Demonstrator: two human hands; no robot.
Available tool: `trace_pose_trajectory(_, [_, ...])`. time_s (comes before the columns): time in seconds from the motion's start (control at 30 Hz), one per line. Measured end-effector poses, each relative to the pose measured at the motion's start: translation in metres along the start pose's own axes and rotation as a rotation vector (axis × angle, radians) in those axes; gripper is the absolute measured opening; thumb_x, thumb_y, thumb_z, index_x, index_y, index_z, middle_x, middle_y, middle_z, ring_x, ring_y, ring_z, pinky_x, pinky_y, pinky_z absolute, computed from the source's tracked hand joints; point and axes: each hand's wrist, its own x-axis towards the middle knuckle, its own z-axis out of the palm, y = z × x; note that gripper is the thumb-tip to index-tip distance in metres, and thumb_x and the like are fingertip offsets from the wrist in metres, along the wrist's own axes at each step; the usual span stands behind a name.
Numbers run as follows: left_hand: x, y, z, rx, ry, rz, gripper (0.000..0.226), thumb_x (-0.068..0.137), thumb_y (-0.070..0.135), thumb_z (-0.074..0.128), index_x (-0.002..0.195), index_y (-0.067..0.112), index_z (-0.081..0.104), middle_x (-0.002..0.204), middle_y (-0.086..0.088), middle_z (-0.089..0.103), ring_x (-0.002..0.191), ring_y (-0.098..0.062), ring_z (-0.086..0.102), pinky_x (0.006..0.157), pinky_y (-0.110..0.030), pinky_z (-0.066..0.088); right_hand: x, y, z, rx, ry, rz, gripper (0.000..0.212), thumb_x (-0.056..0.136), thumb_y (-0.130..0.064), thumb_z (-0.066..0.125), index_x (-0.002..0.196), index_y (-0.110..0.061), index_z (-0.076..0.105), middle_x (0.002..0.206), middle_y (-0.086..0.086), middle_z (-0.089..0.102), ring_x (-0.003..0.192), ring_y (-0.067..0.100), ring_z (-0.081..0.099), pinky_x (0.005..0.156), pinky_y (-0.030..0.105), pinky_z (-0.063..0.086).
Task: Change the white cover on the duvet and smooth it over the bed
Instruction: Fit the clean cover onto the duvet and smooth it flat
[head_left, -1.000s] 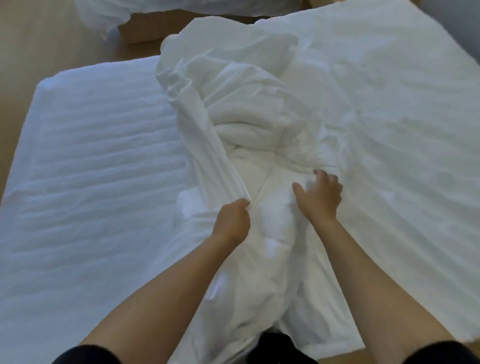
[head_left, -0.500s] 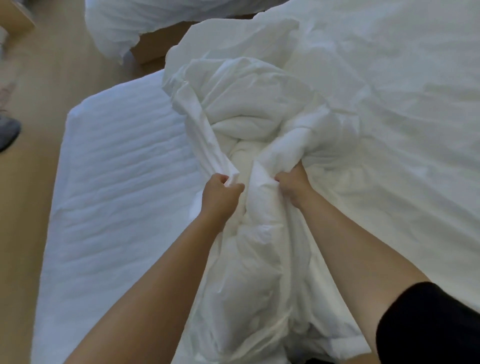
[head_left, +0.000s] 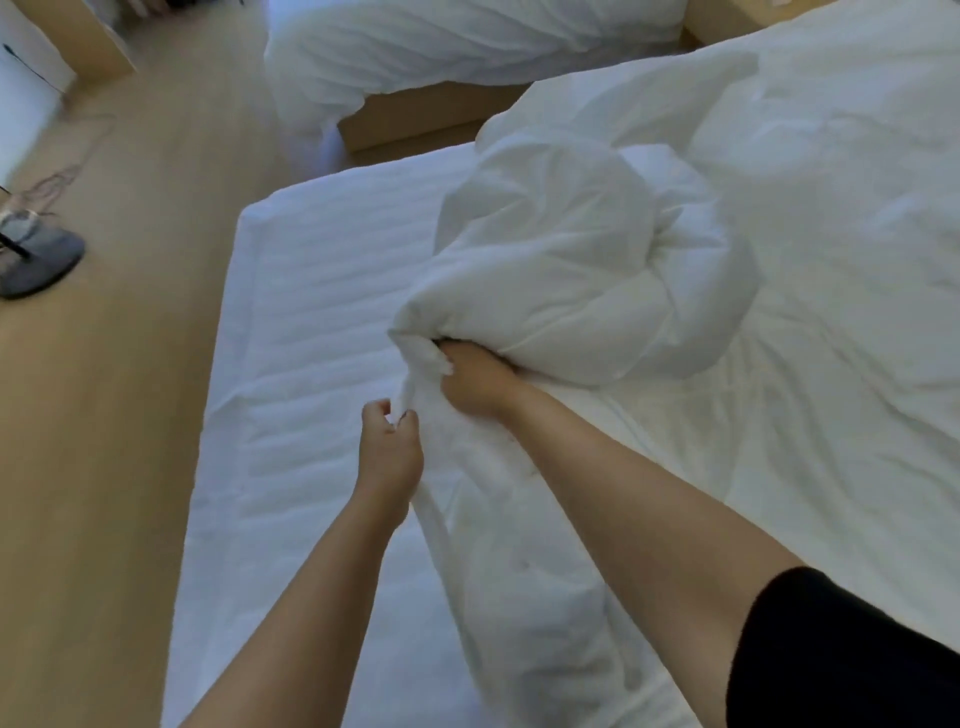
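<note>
A white duvet in its white cover (head_left: 571, 270) lies bunched in a rounded heap on the middle of the bed, spreading flat over the right half. My right hand (head_left: 475, 382) grips a fistful of the bunched fabric at the heap's near left end. Just below and to the left, my left hand (head_left: 389, 447) pinches a fold of the same white cloth, which trails down toward me between my arms. The bare white mattress (head_left: 311, 364) with its ribbed sheet shows on the left half of the bed.
A second bed (head_left: 441, 47) with white bedding and a wooden frame stands beyond. Wooden floor (head_left: 104, 415) runs along the left. A dark grey slipper (head_left: 39, 260) lies on it at far left, near a wooden cabinet (head_left: 83, 31).
Both hands have moved left with the fabric, dragging the bunched heap toward the bare side of the mattress. My view has swung left, showing more floor and the other bed.
</note>
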Motion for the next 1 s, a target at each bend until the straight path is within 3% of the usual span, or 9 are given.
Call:
trace_pose_trajectory(0.17, [0.063,-0.122,-0.093,-0.032,-0.054,-0.25,0.02,0.097,0.016,0.047,0.116,0.016,0.042,0.091,-0.005,0.055,0.073,-0.015,0.055,0.064,-0.03,0.046,0.036,-0.029,0.186,-0.405,-0.431,0.029,0.022,0.089,-0.026,0.05,0.111,-0.022,0.054,0.115,0.002,0.058,0.117,0.027,0.052,0.082,0.033,0.04])
trace_pose_trajectory(0.27, [0.073,-0.174,-0.136,0.062,-0.064,-0.256,0.032,0.096,0.021,0.049,0.126,0.014,0.042,0.102,-0.002,0.054,0.082,-0.012,0.055,0.071,-0.031,0.046,0.02,-0.033,0.265,-0.771,-0.569,0.097,0.05,0.086,-0.03,0.053,0.133,-0.017,0.04,0.128,0.004,0.05,0.127,0.029,0.042,0.106,0.051,0.024])
trace_pose_trajectory(0.4, [0.087,-0.193,-0.145,0.2,-0.11,-0.047,0.064,0.084,0.035,0.066,0.139,0.023,0.035,0.125,-0.001,0.043,0.109,-0.015,0.048,0.087,-0.03,0.042,0.005,-0.049,0.287,-0.765,-0.484,0.112,0.059,0.092,-0.037,0.043,0.145,-0.018,0.023,0.134,0.003,0.044,0.128,0.02,0.038,0.112,0.057,-0.003])
trace_pose_trajectory(0.53, [0.095,-0.178,-0.12,0.338,-0.158,0.095,0.094,0.071,0.049,0.073,0.146,0.03,0.02,0.141,-0.004,0.026,0.133,-0.021,0.023,0.107,-0.042,0.028,-0.046,-0.066,0.248,-0.649,-0.422,0.084,0.046,0.093,-0.027,0.041,0.137,-0.012,0.04,0.131,0.011,0.049,0.122,0.028,0.043,0.11,0.045,0.018])
trace_pose_trajectory(0.63, [0.098,-0.16,-0.103,0.418,-0.091,0.13,0.108,0.065,0.058,0.074,0.146,0.021,0.013,0.143,-0.006,0.02,0.135,-0.024,0.019,0.108,-0.045,0.025,-0.094,-0.063,0.199,-0.426,0.086,-0.037,0.023,0.082,-0.017,0.051,0.095,-0.003,0.063,0.092,0.014,0.062,0.087,0.032,0.058,0.078,0.039,0.044])
trace_pose_trajectory(0.7, [0.093,-0.145,-0.09,0.442,-0.042,0.238,0.113,0.064,0.061,0.073,0.148,0.022,0.009,0.146,-0.008,0.016,0.136,-0.026,0.016,0.109,-0.048,0.021,-0.113,-0.047,0.163,-0.448,0.459,0.044,0.035,0.079,-0.029,0.054,0.099,-0.004,0.066,0.099,0.015,0.062,0.093,0.031,0.055,0.079,0.04,0.046])
trace_pose_trajectory(0.73, [0.09,-0.136,-0.083,0.448,-0.043,0.317,0.112,0.065,0.06,0.073,0.149,0.024,0.007,0.149,-0.008,0.013,0.138,-0.025,0.013,0.111,-0.049,0.018,-0.118,-0.038,0.148,-0.486,0.477,0.181,0.049,0.079,-0.042,0.053,0.112,-0.008,0.064,0.112,0.017,0.059,0.105,0.032,0.051,0.086,0.042,0.043])
trace_pose_trajectory(0.83, [0.083,-0.111,-0.058,0.499,-0.1,0.455,0.107,0.067,0.061,0.07,0.148,0.033,0.006,0.153,-0.006,0.004,0.14,-0.024,0.004,0.112,-0.05,0.012,-0.116,-0.008,0.124,-0.362,0.101,0.643,0.096,0.067,-0.076,0.047,0.148,-0.033,0.019,0.145,0.007,0.034,0.133,0.029,0.032,0.106,0.046,0.029])
trace_pose_trajectory(1.0, [0.101,-0.107,-0.031,0.699,-0.247,0.377,0.104,0.076,0.061,0.062,0.149,0.032,-0.006,0.158,-0.004,-0.003,0.145,-0.025,-0.001,0.115,-0.053,0.013,-0.104,0.019,0.144,-0.135,0.107,0.627,0.092,0.074,-0.069,0.054,0.147,-0.031,0.013,0.141,0.003,0.043,0.125,0.027,0.045,0.096,0.039,0.037])
